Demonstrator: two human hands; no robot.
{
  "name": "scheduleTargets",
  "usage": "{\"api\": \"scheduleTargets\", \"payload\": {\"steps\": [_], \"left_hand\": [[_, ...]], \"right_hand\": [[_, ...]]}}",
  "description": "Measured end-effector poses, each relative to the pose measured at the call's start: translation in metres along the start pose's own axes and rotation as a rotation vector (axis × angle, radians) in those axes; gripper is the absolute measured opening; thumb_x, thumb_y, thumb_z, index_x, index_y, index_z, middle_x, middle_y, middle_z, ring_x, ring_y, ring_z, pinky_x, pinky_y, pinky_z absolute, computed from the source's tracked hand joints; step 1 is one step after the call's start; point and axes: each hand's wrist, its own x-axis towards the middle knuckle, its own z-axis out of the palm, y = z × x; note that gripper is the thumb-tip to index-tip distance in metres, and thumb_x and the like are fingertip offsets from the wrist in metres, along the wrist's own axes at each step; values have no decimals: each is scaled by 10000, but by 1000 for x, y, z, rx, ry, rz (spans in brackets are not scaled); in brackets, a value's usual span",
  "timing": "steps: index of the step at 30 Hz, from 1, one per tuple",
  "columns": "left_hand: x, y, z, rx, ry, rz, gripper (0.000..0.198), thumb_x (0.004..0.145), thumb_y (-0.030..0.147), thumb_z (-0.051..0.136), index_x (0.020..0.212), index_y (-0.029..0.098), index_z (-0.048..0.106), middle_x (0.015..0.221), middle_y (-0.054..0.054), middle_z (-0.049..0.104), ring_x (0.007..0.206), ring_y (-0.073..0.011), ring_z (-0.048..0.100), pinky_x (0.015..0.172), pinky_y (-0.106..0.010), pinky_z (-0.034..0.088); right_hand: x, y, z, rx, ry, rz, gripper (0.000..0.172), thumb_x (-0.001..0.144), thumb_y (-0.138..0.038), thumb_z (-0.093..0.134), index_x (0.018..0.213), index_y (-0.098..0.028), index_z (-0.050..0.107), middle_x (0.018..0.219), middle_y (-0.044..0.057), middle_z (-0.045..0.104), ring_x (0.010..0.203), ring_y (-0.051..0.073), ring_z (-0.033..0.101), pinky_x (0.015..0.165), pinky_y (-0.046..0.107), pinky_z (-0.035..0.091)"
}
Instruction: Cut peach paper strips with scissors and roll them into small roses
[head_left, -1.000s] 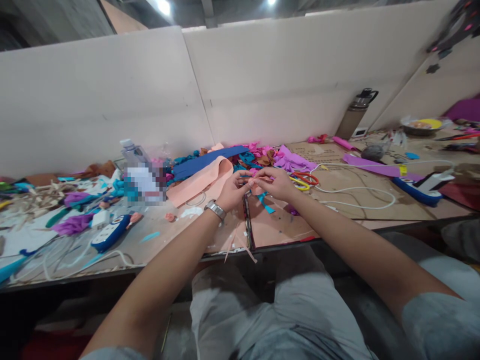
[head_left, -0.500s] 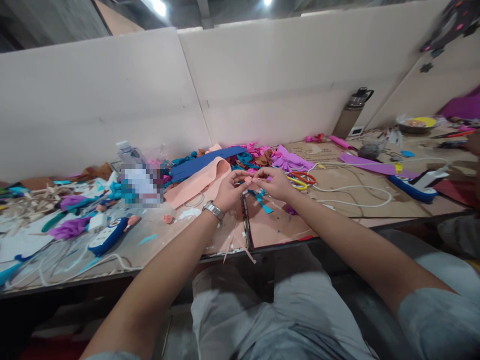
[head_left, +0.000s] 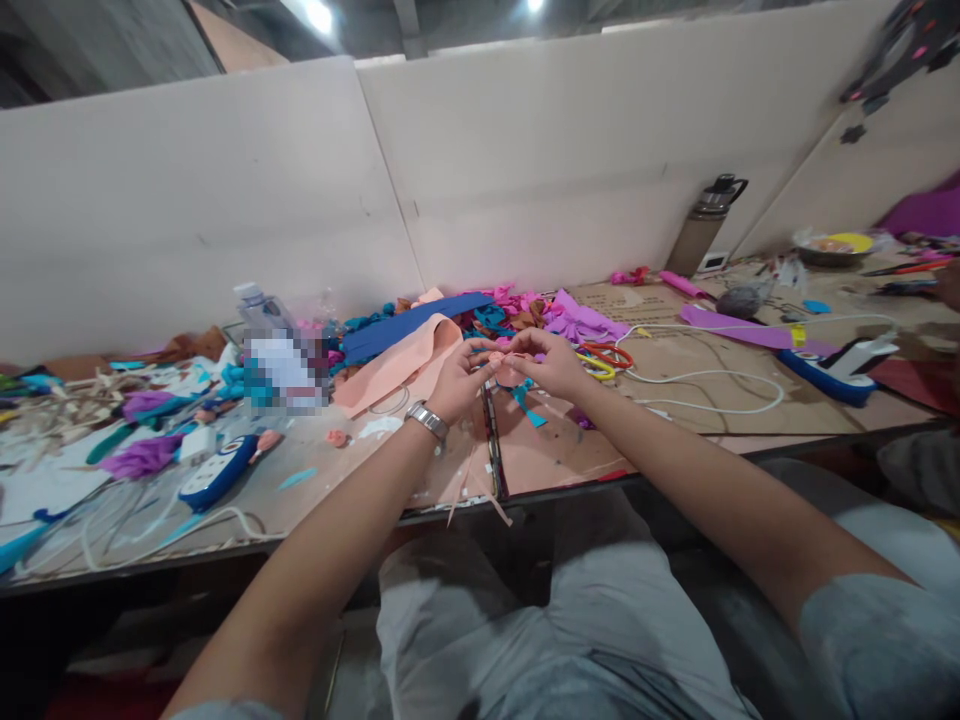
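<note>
Over the table's front half, my left hand (head_left: pixel 459 382) pinches a small rolled peach paper flower (head_left: pixel 496 359) between thumb and fingertips. My right hand (head_left: pixel 556 366) meets it from the other side, its fingers closed on the loose peach paper strip (head_left: pixel 513 374) that runs from the flower. The fingertips partly cover both. Just behind my left hand lies a folded sheet of peach crepe paper (head_left: pixel 397 368). Below the hands, thin peach strips (head_left: pixel 480 480) trail over the table edge. A similar peach flower (head_left: pixel 336 438) rests left of my watch.
Crumpled coloured paper (head_left: pixel 517 305) and a blue sheet (head_left: pixel 420 322) lie behind the hands. Red and yellow-handled scissors (head_left: pixel 609 358) are at the right, near a white cable. Blue-white power strips (head_left: pixel 219 474) sit on both sides. A bottle (head_left: pixel 705 225) stands by the partition.
More of the peach strip shows between my hands, as a wider flap below the flower. Both hands stay nearly in place; my right fingers have shifted slightly.
</note>
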Motion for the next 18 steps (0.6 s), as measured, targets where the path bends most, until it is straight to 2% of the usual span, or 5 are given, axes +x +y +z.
{"api": "scheduleTargets", "payload": {"steps": [5, 11, 18], "left_hand": [[1, -2, -2, 39, 41, 1, 424, 772, 448, 823, 1014, 174, 608, 1048, -86, 728, 996, -199, 689, 888, -335, 517], [0, -2, 0, -25, -33, -16, 484, 779, 459, 818, 1104, 203, 565, 1020, -56, 727, 943, -175, 691, 829, -295, 510], [0, -4, 0, -31, -58, -33, 480, 802, 506, 785, 1091, 209, 543, 934, -21, 705, 797, -134, 660, 730, -255, 492]], "right_hand": [[0, 1, 0, -10, 6, 10, 173, 837, -339, 656, 862, -175, 704, 856, 55, 738, 773, 187, 653, 724, 315, 513], [0, 3, 1, -11, -2, 19, 173, 840, -345, 652, 867, -184, 709, 876, 56, 753, 817, 204, 675, 757, 332, 530], [-1, 4, 1, 20, -24, 23, 197, 853, -363, 653, 887, -175, 699, 887, 62, 747, 814, 201, 682, 758, 336, 540]]}}
